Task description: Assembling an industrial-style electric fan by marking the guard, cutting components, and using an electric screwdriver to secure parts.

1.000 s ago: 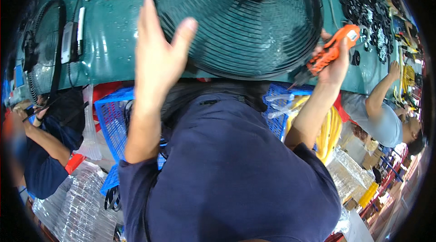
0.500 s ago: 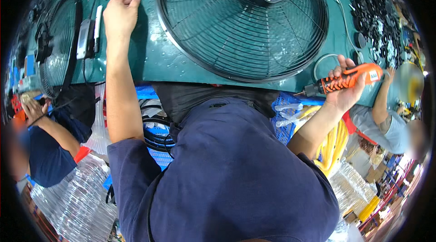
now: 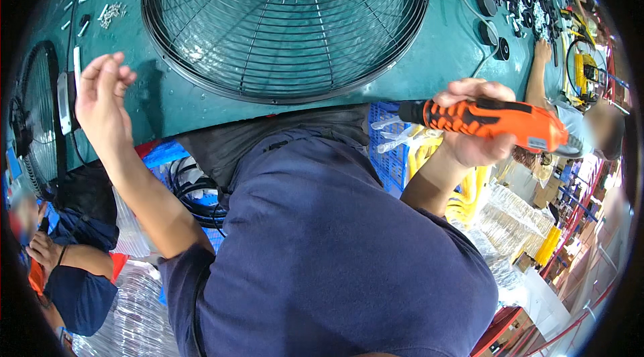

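Broadly, a green worktable (image 3: 439, 55) spans the upper half of the view, its near edge bowed by the lens. On it lies a large round black wire fan guard (image 3: 288, 42), cut off at the top, with its near rim close to the table edge. A second black wire fan guard (image 3: 41, 112) (squeezed narrow by the fisheye) shows at the left side. Below the table edge, right of the person's lap, sits a blue lattice plastic basket (image 3: 388, 162). Black round plastic parts (image 3: 488, 5) are strewn at the table's upper right.

An orange-and-black power screwdriver (image 3: 493, 122) is grasped in the right hand (image 3: 473, 146), fingers over the top and thumb beneath; its black nose points left, near the large guard's rim. The left hand (image 3: 106, 99) is raised at the table's left, fingers bent and tips close together; I cannot tell whether it pinches something small. Just beside it stands a slim grey-and-white box (image 3: 65, 102). Beyond that hand is a little heap of silvery screws (image 3: 109, 15).
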A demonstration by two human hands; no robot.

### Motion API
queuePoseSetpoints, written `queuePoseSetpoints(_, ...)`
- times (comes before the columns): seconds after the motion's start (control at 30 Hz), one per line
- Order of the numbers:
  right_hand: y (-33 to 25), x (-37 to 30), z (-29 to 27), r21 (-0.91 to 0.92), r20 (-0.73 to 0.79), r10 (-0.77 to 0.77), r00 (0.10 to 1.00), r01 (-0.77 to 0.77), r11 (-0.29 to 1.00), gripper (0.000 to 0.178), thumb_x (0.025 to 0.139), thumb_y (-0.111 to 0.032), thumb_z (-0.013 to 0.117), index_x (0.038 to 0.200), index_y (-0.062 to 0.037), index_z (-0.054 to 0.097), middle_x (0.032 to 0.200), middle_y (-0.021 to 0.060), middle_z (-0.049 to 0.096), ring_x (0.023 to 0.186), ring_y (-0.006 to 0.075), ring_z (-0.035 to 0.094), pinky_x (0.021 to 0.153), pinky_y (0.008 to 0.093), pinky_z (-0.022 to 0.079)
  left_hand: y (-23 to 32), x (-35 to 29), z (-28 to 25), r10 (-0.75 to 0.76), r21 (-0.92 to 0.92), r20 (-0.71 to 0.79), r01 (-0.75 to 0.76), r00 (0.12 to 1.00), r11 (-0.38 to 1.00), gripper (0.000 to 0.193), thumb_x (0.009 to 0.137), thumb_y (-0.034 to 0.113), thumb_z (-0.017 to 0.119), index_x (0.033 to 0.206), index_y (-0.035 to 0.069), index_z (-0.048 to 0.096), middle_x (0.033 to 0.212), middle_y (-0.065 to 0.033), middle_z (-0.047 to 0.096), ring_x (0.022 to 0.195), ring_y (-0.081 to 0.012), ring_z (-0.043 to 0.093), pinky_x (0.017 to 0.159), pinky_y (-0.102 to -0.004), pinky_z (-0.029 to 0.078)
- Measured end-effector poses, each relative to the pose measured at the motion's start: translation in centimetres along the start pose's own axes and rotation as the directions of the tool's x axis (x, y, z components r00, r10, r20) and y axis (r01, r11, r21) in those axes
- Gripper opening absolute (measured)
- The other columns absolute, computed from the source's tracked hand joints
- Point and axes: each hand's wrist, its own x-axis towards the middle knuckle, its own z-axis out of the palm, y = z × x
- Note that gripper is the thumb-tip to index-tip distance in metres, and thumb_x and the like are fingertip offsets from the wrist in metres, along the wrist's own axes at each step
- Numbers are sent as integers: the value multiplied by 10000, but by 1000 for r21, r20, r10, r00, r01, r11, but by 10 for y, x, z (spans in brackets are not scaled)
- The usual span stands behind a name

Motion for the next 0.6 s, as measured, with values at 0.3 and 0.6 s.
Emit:
queuePoseSetpoints(0.3, -1, 35, 74, 658, 420, -212, 882, -135, 741, 570, 981, -503, 679, 1282, -44, 525, 939, 74, 639, 731, 204, 626, 664, 373, 530, 10, -151, 109, -376, -279, 610, 633, 697, 722, 295, 1059, 276, 614, 990, -10, 605, 794, -35, 589, 578, -84, 529, 530, -261, 544)
queuePoseSetpoints(0.6, 4, 29, 119, 580, 442, -289, 849, -25, 814, 531, 981, -496, 664, 1298, -81, 573, 960, 42, 640, 723, 146, 605, 655, 329, 513, 11, -156, 118, -396, -349, 649, 716, 650, 604, 353, 1077, 337, 574, 1000, -6, 596, 781, -27, 584, 554, -69, 519, 532, -254, 557)
